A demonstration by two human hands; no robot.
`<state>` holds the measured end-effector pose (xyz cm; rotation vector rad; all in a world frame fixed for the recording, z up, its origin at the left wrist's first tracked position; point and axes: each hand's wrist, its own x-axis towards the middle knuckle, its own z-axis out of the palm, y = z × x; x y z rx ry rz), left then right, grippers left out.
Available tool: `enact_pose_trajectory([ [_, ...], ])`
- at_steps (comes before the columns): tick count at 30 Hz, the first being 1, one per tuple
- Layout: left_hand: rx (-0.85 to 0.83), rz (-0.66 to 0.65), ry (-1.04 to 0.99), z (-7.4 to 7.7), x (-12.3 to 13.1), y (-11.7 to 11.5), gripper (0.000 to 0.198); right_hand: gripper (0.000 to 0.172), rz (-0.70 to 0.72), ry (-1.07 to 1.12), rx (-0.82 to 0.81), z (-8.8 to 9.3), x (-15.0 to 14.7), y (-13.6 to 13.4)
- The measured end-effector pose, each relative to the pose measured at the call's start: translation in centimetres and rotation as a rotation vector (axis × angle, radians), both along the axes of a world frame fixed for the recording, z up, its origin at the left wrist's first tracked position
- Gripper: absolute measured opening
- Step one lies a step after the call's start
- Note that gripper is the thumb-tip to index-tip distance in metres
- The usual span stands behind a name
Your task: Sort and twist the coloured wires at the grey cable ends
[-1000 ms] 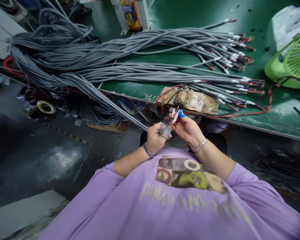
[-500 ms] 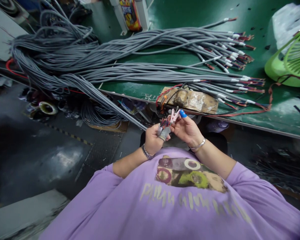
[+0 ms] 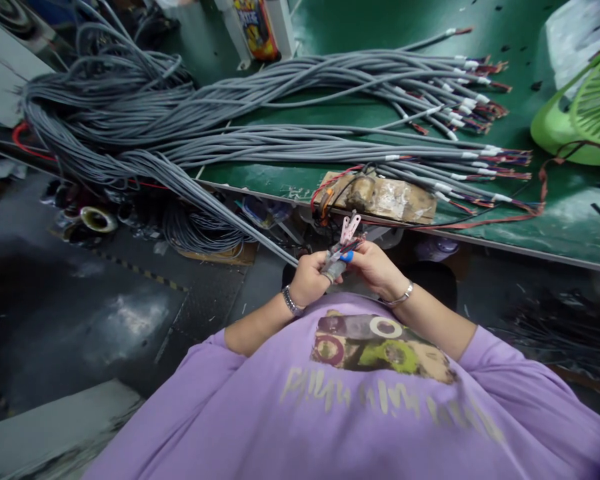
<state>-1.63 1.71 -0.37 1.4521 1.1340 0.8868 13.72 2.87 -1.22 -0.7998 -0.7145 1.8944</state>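
My left hand (image 3: 309, 277) is closed round the end of a grey cable (image 3: 260, 233) that runs up to the left toward the bench; thin coloured wires fan out of its stripped tip. My right hand (image 3: 377, 269) is closed on a small pink tool (image 3: 349, 227) that sticks up above the wire ends, and a blue cap covers one fingertip. Both hands meet close to my chest, just below the bench edge. What the tool's tip touches is hidden by the fingers.
A green bench (image 3: 555, 223) carries a large bundle of grey cables (image 3: 280, 137) with stripped coloured ends at the right. A taped brown block (image 3: 385, 197) with red wires sits at the bench edge. A green fan (image 3: 583, 113) stands at the far right. Dark floor lies left.
My right hand has closed in toward the left one, its blue-capped finger curling down onto the wire ends. The pink tool now stands more upright above them.
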Motion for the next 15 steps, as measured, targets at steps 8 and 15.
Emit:
enact_pose_trajectory([
  [8, 0.017, 0.118, -0.166, 0.5, -0.2, -0.5, 0.038, 0.026, -0.088, 0.080, -0.258, -1.0, 0.4, 0.7],
  [15, 0.065, 0.189, -0.220, 0.5, 0.9, -0.3, 0.033, 0.046, -0.095, 0.123, -0.227, 0.0, 0.8, 2.4],
])
